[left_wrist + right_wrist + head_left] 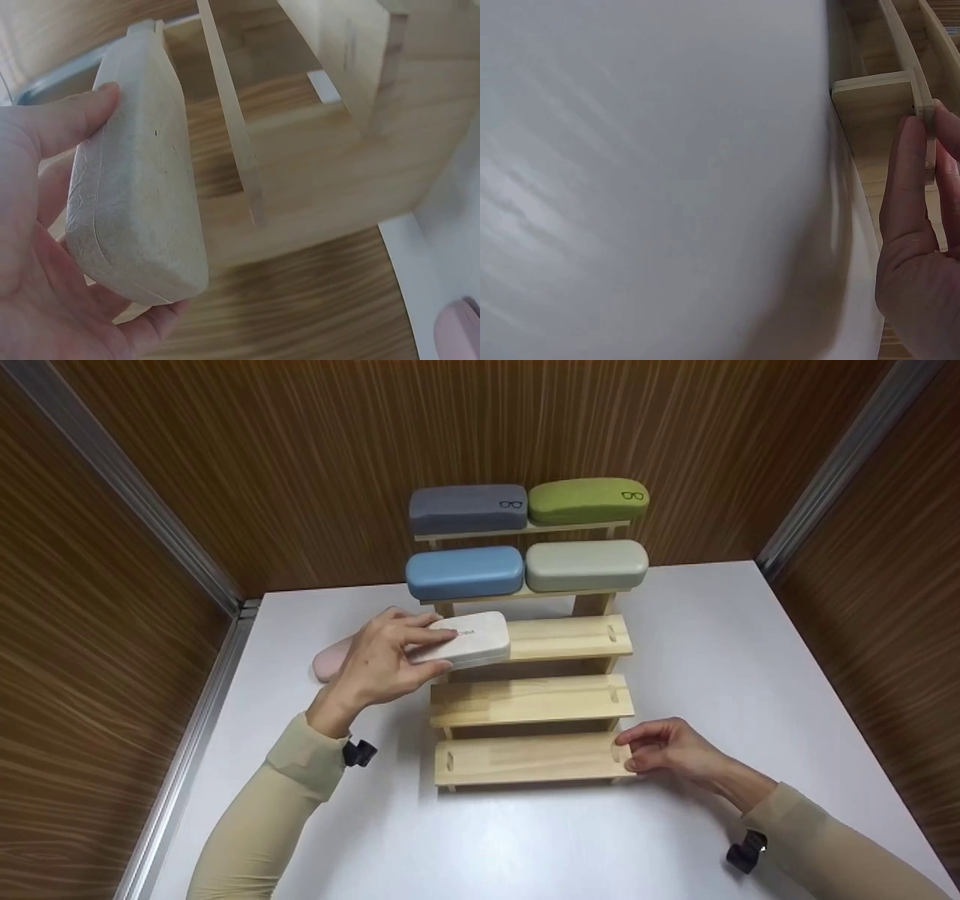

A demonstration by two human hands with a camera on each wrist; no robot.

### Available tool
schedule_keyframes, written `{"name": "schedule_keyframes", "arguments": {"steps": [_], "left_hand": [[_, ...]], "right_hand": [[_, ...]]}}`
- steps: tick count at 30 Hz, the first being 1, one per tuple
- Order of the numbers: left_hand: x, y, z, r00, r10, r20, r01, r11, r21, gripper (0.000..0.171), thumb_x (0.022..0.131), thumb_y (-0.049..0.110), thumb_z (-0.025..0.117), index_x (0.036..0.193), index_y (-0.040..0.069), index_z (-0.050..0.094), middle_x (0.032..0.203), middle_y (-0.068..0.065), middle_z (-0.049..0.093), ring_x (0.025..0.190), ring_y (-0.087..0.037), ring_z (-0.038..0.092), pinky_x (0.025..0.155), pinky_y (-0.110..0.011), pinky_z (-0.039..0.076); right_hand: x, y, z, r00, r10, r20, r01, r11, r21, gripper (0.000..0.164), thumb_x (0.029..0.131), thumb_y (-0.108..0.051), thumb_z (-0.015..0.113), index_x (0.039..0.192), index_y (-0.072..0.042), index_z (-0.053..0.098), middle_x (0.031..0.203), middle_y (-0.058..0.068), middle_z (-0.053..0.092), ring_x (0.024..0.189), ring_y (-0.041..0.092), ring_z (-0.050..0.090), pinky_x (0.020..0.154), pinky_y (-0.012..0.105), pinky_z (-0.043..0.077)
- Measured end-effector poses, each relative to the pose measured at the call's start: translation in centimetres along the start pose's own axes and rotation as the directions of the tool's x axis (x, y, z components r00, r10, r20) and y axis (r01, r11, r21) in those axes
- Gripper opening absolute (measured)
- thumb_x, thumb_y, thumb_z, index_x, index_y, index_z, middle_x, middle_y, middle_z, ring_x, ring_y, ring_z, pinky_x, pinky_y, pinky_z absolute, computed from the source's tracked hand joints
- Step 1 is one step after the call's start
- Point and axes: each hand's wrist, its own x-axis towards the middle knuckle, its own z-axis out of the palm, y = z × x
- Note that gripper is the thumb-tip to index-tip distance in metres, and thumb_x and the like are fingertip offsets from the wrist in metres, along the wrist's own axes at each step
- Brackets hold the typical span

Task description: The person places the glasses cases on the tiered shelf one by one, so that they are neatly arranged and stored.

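Note:
My left hand (pixel 384 658) grips a white glasses case (pixel 481 640) between thumb and fingers. The case overlaps the left part of the third step down on a wooden stepped rack (pixel 532 759). In the left wrist view, the thumb presses one side of the white case (pixel 146 172) and fingers curl beneath it, beside the rack's shelves. My right hand (pixel 679 754) pinches the right end of the lowest shelf; in the right wrist view, thumb and fingers are on either side of that board's end (pixel 928 142).
Grey-blue (pixel 466 510) and green (pixel 585 502) glasses cases sit on the top step. Blue (pixel 465 574) and pale green (pixel 586 566) cases occupy the second. A pink case (pixel 327 661) lies on the white table (pixel 525 847) behind my left hand. Wood-grain panels (pixel 337 472) enclose the table.

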Motion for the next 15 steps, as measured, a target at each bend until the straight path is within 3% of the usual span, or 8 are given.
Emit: {"name": "schedule_keyframes", "arguments": {"steps": [7, 15], "left_hand": [[1.1, 1.1, 1.0, 0.998, 0.056, 0.015, -0.056, 0.998, -0.002, 0.043, 0.089, 0.035, 0.093, 0.130, 0.025, 0.086, 0.143, -0.004, 0.080, 0.109, -0.034, 0.070, 0.086, -0.050, 0.059], [2.6, 2.6, 2.2, 0.996, 0.077, 0.040, -0.078, 0.997, 0.010, 0.043, 0.087, 0.036, 0.093, 0.129, 0.025, 0.087, 0.144, -0.009, 0.080, 0.113, -0.035, 0.071, 0.086, -0.052, 0.060]], "right_hand": [[0.1, 0.0, 0.1, 1.000, 0.002, -0.002, -0.002, 1.000, -0.012, 0.038, 0.091, 0.009, 0.082, 0.126, -0.004, 0.082, 0.096, -0.010, 0.080, 0.088, 0.001, 0.075, 0.085, 0.023, 0.070], [0.2, -0.1, -0.1, 0.999, 0.030, -0.020, -0.031, 0.999, -0.036, 0.036, 0.091, 0.005, 0.084, 0.126, -0.006, 0.083, 0.095, -0.012, 0.077, 0.087, 0.000, 0.073, 0.083, 0.022, 0.069]]}}
